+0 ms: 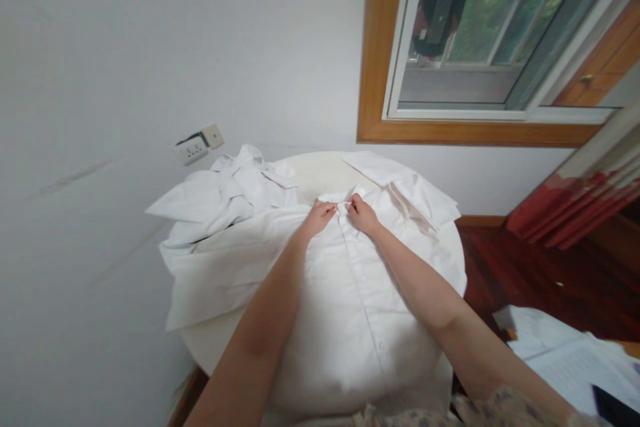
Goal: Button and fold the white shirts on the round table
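A white button-up shirt [350, 300] lies spread flat, front up, over a small round white table [320, 170]. Both my hands meet at the top of its button placket, just below the collar. My left hand [320, 215] pinches the left edge of the placket with curled fingers. My right hand [361, 212] pinches the right edge next to it, fingers closed on the cloth. Buttons run down the shirt's middle toward me.
A crumpled pile of white shirts [225, 197] lies at the table's back left, a folded white shirt [405, 190] at the back right. A wall socket [197, 145] and a window [490, 40] are behind. Papers [565, 357] lie on the red-brown floor at right.
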`<act>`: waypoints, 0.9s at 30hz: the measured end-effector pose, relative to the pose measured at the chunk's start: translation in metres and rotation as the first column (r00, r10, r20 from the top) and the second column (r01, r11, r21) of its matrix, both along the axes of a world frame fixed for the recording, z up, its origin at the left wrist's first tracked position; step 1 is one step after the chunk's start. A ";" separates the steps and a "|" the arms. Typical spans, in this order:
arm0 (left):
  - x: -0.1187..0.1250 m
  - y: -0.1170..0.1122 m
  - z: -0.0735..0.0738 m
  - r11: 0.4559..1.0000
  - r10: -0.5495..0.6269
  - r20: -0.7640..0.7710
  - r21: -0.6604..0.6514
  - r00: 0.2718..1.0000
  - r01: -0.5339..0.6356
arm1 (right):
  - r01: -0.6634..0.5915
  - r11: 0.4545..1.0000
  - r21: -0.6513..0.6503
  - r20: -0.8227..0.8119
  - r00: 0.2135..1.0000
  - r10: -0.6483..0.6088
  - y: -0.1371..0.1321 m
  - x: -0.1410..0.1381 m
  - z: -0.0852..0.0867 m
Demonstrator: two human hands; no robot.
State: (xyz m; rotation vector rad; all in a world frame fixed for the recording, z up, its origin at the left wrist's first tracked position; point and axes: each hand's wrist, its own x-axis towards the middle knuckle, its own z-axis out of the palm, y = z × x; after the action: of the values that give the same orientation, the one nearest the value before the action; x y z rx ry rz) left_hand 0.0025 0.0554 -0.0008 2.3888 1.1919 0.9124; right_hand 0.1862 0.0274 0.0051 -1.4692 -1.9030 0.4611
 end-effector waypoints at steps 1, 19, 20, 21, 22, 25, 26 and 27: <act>0.000 0.000 -0.001 1.000 0.012 0.008 0.003 1.000 -0.012 | 0.002 1.000 -0.004 0.005 1.000 -0.002 -0.001 -0.001 0.001; 0.012 -0.017 0.004 0.952 0.265 -0.139 0.195 0.954 -0.236 | -0.037 0.999 0.018 0.051 0.998 0.036 -0.002 -0.002 -0.003; 0.012 -0.018 0.005 0.950 0.275 -0.150 0.194 0.950 -0.245 | -0.029 1.000 0.010 0.040 0.999 0.028 -0.002 -0.005 -0.001; 0.012 -0.018 0.006 0.948 0.285 -0.153 0.192 0.946 -0.254 | -0.020 1.000 0.004 0.024 1.000 0.020 -0.002 -0.007 0.004; 0.012 -0.019 0.007 0.945 0.294 -0.148 0.190 0.944 -0.265 | -0.013 1.000 0.008 0.000 1.000 0.013 -0.004 -0.010 0.012; 0.011 -0.018 0.008 0.939 0.329 -0.108 0.148 0.938 -0.312 | -0.010 0.982 0.190 -0.129 0.991 0.035 -0.029 -0.015 0.058; 0.011 -0.018 0.008 0.937 0.340 -0.098 0.124 0.935 -0.327 | -0.009 0.943 0.334 -0.178 0.981 0.072 -0.046 -0.014 0.077; 0.011 -0.017 0.008 0.936 0.346 -0.092 0.099 0.934 -0.337 | -0.011 0.874 0.486 -0.213 0.968 0.131 -0.068 -0.011 0.095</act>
State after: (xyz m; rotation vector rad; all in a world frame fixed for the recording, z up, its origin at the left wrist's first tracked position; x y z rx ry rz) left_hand 0.0132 0.0381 0.0068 2.3604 1.6821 0.9579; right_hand 0.1750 -0.0404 0.1003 -0.9695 -1.7195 0.1633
